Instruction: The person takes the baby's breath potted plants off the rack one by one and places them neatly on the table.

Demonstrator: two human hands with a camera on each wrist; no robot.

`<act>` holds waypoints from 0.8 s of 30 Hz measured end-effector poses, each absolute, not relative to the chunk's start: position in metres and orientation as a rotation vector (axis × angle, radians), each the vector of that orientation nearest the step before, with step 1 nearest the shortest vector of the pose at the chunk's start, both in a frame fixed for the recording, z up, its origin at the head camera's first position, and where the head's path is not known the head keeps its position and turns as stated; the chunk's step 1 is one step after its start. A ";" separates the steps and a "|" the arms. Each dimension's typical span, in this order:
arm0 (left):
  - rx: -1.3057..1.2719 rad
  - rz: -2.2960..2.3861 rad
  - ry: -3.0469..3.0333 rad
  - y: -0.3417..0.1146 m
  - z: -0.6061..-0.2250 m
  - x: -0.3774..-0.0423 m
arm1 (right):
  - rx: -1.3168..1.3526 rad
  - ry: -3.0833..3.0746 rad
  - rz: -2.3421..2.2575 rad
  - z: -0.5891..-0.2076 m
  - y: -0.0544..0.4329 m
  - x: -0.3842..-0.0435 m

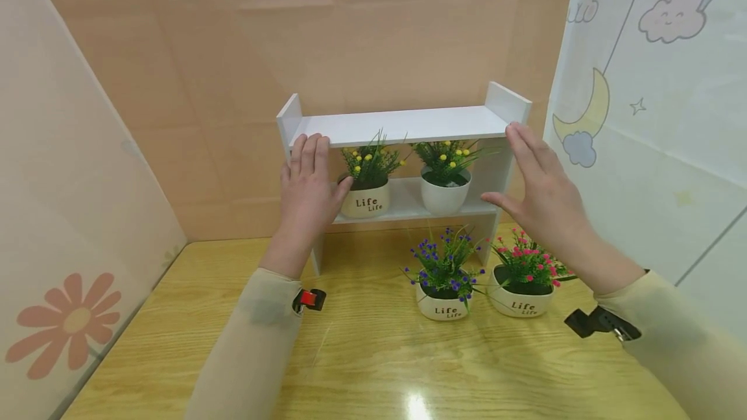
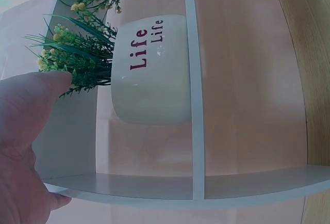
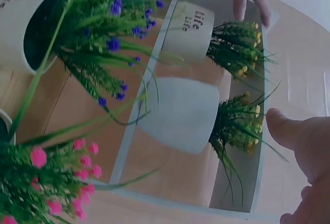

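Both hands are on the white shelf unit (image 1: 403,127), centre of the head view, standing on the wooden bench (image 1: 373,355) against the back wall.

Left hand (image 1: 306,190): fingers straight, laid flat on the front edge of the top board near its left end, thumb out toward the lower shelf. Not curled round anything.

Right hand (image 1: 543,193): fingers straight and relaxed, at the right upright of the unit. Fingertips look to be touching the top right corner, but I can't tell contact for sure.

Pots so far:
- two on the lower shelf: "Life" pot with yellow flowers (image 1: 366,196) left, plain white pot with yellow flowers (image 1: 445,192) right
- two on the bench in front of the unit, lower centre of frame: purple-flower pot (image 1: 445,300) and pink-flower pot (image 1: 521,297), side by side

Top board is bare.

My read: the work is roughly halfway. The lower shelf is filled, the purple and pink pots aren't yet shelved, and the hands are steadying or nudging the unit rather than holding a pot.
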State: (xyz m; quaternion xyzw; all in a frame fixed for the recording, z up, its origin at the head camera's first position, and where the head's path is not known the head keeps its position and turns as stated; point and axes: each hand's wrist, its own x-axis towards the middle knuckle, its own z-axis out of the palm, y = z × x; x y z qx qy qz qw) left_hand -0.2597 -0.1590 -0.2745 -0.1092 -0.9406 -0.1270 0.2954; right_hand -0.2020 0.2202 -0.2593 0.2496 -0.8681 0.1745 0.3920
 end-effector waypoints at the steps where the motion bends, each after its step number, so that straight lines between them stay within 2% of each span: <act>1: -0.290 -0.333 -2.501 -0.159 -0.275 -0.260 | 0.641 -2.200 0.426 -0.258 0.222 -0.204; 24: -0.298 -0.342 -2.478 -0.159 -0.279 -0.263 | 0.732 -2.227 0.350 -0.249 0.239 -0.258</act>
